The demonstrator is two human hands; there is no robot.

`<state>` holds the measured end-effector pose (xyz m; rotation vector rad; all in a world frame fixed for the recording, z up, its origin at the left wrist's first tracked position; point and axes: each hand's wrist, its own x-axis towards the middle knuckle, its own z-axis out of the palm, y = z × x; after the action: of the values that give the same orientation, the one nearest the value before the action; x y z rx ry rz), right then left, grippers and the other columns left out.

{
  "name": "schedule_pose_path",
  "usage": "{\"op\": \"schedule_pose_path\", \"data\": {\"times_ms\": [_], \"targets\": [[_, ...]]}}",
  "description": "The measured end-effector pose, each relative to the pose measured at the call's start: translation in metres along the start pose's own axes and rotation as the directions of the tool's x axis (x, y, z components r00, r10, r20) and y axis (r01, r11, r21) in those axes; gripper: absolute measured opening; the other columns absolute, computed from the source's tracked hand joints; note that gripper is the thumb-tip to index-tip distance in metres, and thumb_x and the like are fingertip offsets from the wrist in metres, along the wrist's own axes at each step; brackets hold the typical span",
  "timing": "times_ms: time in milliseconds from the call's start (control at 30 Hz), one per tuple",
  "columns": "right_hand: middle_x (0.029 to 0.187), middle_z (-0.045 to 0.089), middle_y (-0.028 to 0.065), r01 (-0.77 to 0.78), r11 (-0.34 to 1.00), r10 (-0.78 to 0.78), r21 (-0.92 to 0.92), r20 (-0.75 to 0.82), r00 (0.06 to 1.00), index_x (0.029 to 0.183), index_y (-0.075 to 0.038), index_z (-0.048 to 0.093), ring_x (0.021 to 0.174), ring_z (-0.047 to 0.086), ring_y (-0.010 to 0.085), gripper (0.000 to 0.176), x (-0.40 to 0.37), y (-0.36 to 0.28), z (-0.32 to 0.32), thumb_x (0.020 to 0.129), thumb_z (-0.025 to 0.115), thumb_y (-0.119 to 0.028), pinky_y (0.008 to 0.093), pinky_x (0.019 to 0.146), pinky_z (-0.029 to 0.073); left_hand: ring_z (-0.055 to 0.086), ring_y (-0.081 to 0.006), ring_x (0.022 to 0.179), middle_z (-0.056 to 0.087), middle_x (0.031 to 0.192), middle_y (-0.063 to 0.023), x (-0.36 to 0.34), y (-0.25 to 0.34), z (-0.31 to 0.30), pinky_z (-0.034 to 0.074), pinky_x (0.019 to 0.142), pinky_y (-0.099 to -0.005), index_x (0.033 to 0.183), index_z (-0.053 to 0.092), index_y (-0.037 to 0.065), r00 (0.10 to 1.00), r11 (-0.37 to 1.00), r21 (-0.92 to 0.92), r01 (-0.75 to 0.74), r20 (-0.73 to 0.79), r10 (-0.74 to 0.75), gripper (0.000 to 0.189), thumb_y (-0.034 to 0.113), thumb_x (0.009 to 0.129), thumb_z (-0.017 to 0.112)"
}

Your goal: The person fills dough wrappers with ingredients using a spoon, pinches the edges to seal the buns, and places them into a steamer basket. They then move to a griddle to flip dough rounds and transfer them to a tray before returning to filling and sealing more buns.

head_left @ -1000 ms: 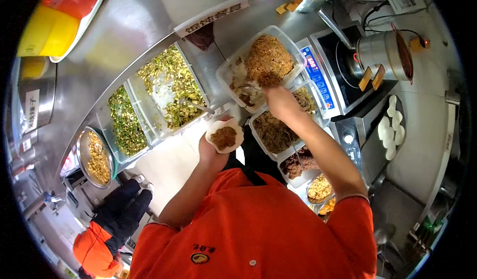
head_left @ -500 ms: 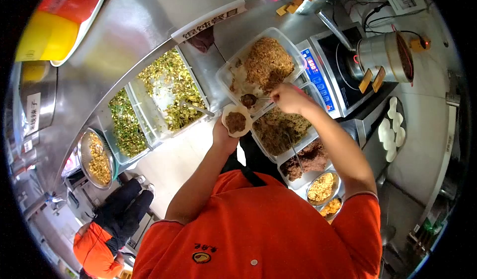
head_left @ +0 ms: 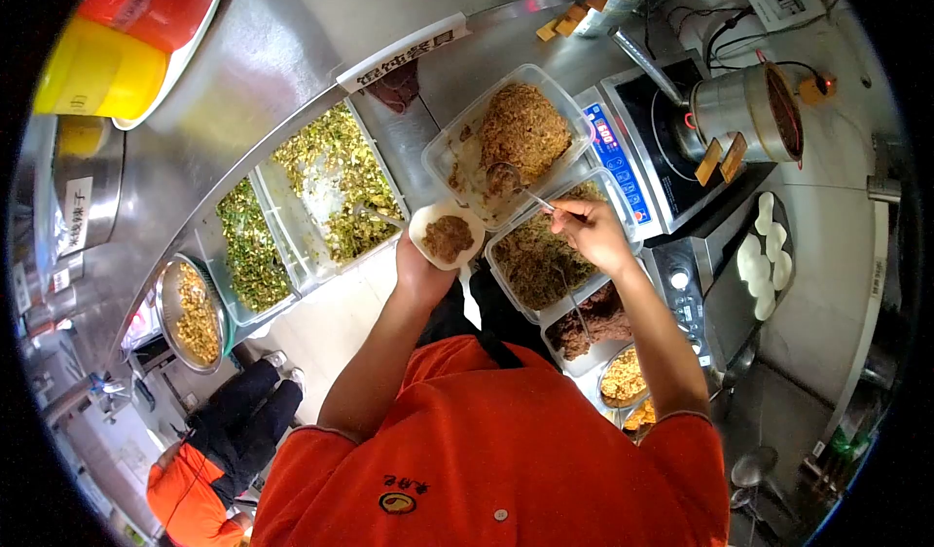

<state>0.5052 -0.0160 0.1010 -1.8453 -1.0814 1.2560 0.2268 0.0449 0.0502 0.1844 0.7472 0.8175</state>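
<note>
My left hand cups a round dough wrapper with a mound of brown filling in its middle. In my right hand is the handle of a metal spoon, pinched between thumb and fingers. The spoon's bowl rests in a clear plastic tub, against the crumbly brown filling heaped there. Directly below my right hand lies a second tub of greenish-brown filling.
Chopped green vegetables fill trays at left, beside a metal bowl. Dark red filling sits nearer me. At right, an induction cooker carries a pot; white dough pieces lie beyond. A co-worker is at lower left.
The spoon's bowl has moved from beside the wrapper up into the brown filling. My right hand has shifted right and toward me; my left hand with the wrapper has moved slightly left.
</note>
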Motion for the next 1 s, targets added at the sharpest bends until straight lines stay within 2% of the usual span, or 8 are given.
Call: {"op": "schedule_pose_path", "data": {"times_ms": [100, 200, 300, 400, 600, 667, 900, 1000], "targets": [[0.081, 0.067, 0.0036, -0.071, 0.973, 0.076, 0.218, -0.013, 0.997, 0.115, 0.002, 0.072, 0.06, 0.051, 0.0049, 0.024, -0.032, -0.033, 0.008, 0.097, 0.056, 0.005, 0.0197, 0.052, 0.039, 0.058, -0.0351, 0.122, 0.062, 0.131, -0.0153, 0.016, 0.003, 0.013, 0.045, 0.108, -0.0517, 0.13, 0.059, 0.004, 0.996, 0.946, -0.318, 0.06, -0.047, -0.079, 0.044, 0.03, 0.104, 0.034], [0.088, 0.069, 0.0068, 0.264, 0.96, -0.272, -0.093, -0.094, 0.958, 0.12, 0.003, 0.069, 0.062, 0.056, 0.0092, 0.028, -0.061, -0.044, 0.029, 0.095, 0.057, 0.005, 0.0216, 0.056, 0.046, 0.058, -0.0342, 0.123, 0.062, 0.132, -0.015, 0.025, 0.005, 0.036, 0.046, 0.107, -0.0506, 0.129, 0.06, 0.005, 0.992, 0.9, -0.418, 0.123, 0.035, -0.119, 0.043, 0.03, 0.104, 0.036], [0.082, 0.065, 0.0141, 0.428, 0.7, -0.533, -0.572, -0.019, 0.846, 0.12, 0.005, 0.068, 0.065, 0.061, 0.0179, 0.028, -0.066, -0.048, 0.047, 0.094, 0.06, 0.004, 0.0276, 0.061, 0.052, 0.06, -0.0325, 0.118, 0.064, 0.128, -0.0136, 0.028, -0.001, 0.047, 0.048, 0.103, -0.0476, 0.128, 0.061, 0.005, 0.993, 0.906, -0.408, 0.112, 0.023, -0.112, 0.041, 0.03, 0.104, 0.039], [0.081, 0.065, 0.0191, 0.482, 0.698, -0.633, -0.53, -0.142, 0.761, 0.121, 0.003, 0.068, 0.07, 0.066, 0.0309, 0.031, -0.077, -0.065, 0.05, 0.091, 0.062, 0.004, 0.0366, 0.067, 0.058, 0.062, -0.0312, 0.116, 0.066, 0.124, -0.0123, 0.021, 0.005, 0.062, 0.049, 0.101, -0.0454, 0.127, 0.061, 0.006, 0.996, 0.917, -0.388, 0.088, 0.049, -0.074, 0.04, 0.03, 0.105, 0.039], [0.091, 0.07, 0.0077, -0.014, 0.976, 0.009, 0.218, 0.024, 1.0, 0.123, 0.005, 0.066, 0.07, 0.061, 0.0102, 0.027, -0.087, -0.049, 0.059, 0.097, 0.063, -0.002, 0.0248, 0.054, 0.046, 0.056, -0.0298, 0.126, 0.06, 0.134, -0.0122, 0.0, 0.006, 0.077, 0.044, 0.109, -0.0482, 0.134, 0.055, 0.007, 0.994, 0.934, -0.355, 0.042, 0.108, -0.004, 0.045, 0.037, 0.108, 0.035], [0.094, 0.071, 0.011, -0.416, 0.541, 0.223, 0.73, 0.353, 0.909, 0.122, 0.008, 0.065, 0.061, 0.051, 0.0062, 0.027, -0.083, -0.046, 0.053, 0.097, 0.064, -0.003, 0.0207, 0.048, 0.039, 0.055, -0.0294, 0.127, 0.059, 0.135, -0.0121, -0.011, 0.014, 0.09, 0.042, 0.11, -0.048, 0.134, 0.055, 0.007, 0.999, 0.93, -0.366, 0.04, 0.034, -0.03, 0.046, 0.039, 0.109, 0.035], [0.073, 0.051, 0.0, -0.525, 0.466, 0.233, 0.713, 0.474, 0.849, 0.116, 0.01, 0.064, 0.054, 0.038, 0.0035, 0.024, -0.083, -0.06, 0.057, 0.099, 0.061, -0.007, 0.0184, 0.045, 0.027, 0.067, -0.0298, 0.099, 0.07, 0.106, -0.0105, -0.004, 0.017, 0.06, 0.054, 0.087, -0.0437, 0.114, 0.064, 0.005, 0.996, 0.962, -0.266, 0.062, 0.073, -0.045, 0.034, 0.034, 0.099, 0.053], [0.069, 0.047, -0.0022, -0.564, 0.438, 0.27, 0.7, 0.496, 0.825, 0.114, 0.008, 0.065, 0.053, 0.035, 0.0027, 0.024, -0.082, -0.062, 0.057, 0.099, 0.059, -0.009, 0.0176, 0.043, 0.025, 0.065, -0.0306, 0.096, 0.067, 0.104, -0.0173, -0.015, 0.026, 0.079, 0.053, 0.087, -0.0439, 0.114, 0.059, 0.001, 0.993, 0.947, -0.306, 0.097, -0.04, -0.115, 0.037, 0.031, 0.102, 0.041]]}}
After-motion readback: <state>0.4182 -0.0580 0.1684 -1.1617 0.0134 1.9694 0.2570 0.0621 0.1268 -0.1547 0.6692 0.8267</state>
